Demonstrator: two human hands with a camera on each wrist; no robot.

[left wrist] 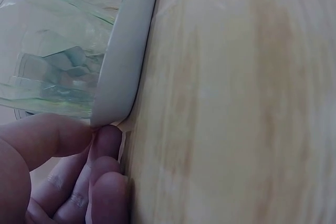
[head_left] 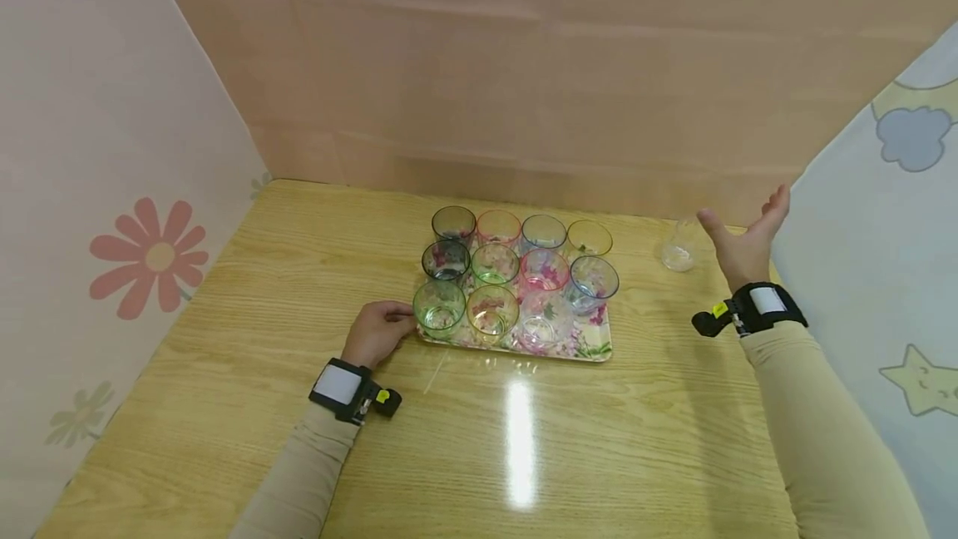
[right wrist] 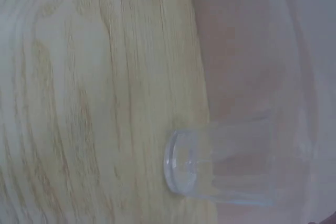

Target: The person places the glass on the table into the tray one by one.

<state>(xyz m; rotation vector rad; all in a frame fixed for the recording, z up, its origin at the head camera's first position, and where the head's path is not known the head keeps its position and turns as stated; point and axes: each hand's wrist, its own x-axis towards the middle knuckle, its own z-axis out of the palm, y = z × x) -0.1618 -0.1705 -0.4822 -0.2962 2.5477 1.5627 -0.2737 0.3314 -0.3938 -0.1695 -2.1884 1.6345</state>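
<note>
A flowered tray [head_left: 596, 349] bears several tinted drinking glasses in rows, among them a green glass [head_left: 440, 321] at its front left corner and a yellow glass [head_left: 492, 324] beside that. At this corner my left hand [head_left: 376, 334] pinches the tray's pale rim [left wrist: 122, 61] between thumb [left wrist: 50, 135] and forefinger. Apart from the tray, a clear glass [head_left: 678, 258] stands upright at the back right of the table. My right hand [head_left: 743, 252] is raised just to the right of it, thumb and fingers spread, holding nothing. In the right wrist view the clear glass [right wrist: 184, 166] shows whole.
The wood-grain table [head_left: 419, 456] meets a peach back wall covering [head_left: 524, 106]. Patterned panels stand at both sides, one with flowers [head_left: 159, 256], the other with a star [head_left: 924, 381] close to the right arm.
</note>
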